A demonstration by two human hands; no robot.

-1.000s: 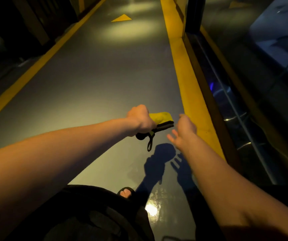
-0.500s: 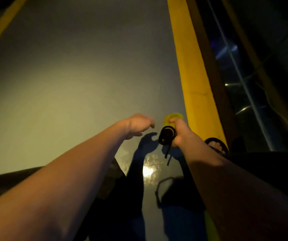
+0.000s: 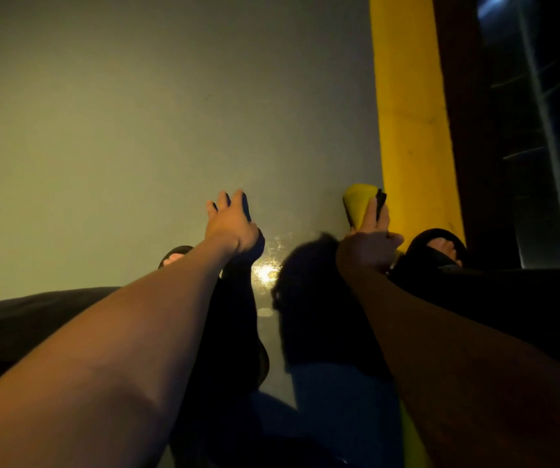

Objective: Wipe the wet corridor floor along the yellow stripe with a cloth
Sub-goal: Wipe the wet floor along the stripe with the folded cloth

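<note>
Single head cam, wide-angle, looked steeply fwd and down from above the person's own arms, so forearms ran up from the bottom edge to the left hand (image 3: 234,224) and right hand (image 3: 368,248) near mid-frame. It sat close to the floor (image 3: 137,130), w/ the yellow stripe (image 3: 410,113) running up the right side and both feet in sandals just past the hands. No 2nd view, so no overlap.

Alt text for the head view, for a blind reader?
The right hand grips a yellow cloth low over the grey floor, beside the yellow stripe. The left hand reaches forward, fingers spread, holding nothing.
</note>
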